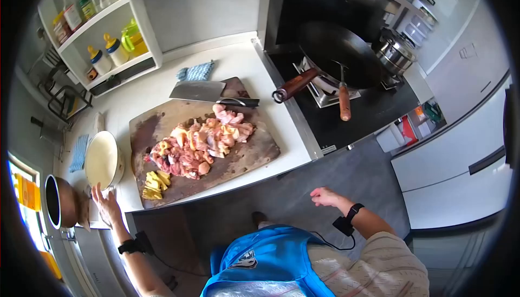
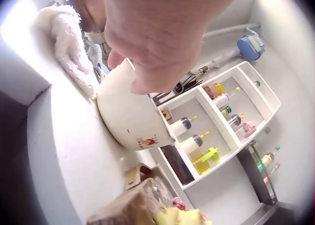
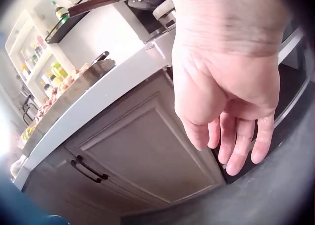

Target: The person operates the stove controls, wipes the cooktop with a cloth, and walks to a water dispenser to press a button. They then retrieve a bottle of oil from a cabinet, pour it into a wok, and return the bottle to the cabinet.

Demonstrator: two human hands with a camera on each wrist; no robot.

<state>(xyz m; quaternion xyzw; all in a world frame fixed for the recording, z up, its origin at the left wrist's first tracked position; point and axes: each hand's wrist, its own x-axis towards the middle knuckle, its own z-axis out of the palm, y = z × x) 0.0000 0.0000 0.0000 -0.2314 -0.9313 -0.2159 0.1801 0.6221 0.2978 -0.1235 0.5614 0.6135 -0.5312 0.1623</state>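
Observation:
My left hand is at the near rim of a cream enamel basin, fingers extended and fingertips right beside the rim. From the left wrist, the hand overlaps the basin's edge, and a small red print shows on the basin's outer side. My right hand hangs over the floor in front of the counter, its fingers loosely curled with nothing in them. On a wooden chopping board lie a heap of chopped raw meat and yellow sliced pieces. A cleaver rests across the board's far side.
A black wok with a wooden-handled spatula sits on the stove, a steel pot beside it. Blue cloths lie on the counter. A brown pot stands left of my left hand. Bottles fill a white shelf.

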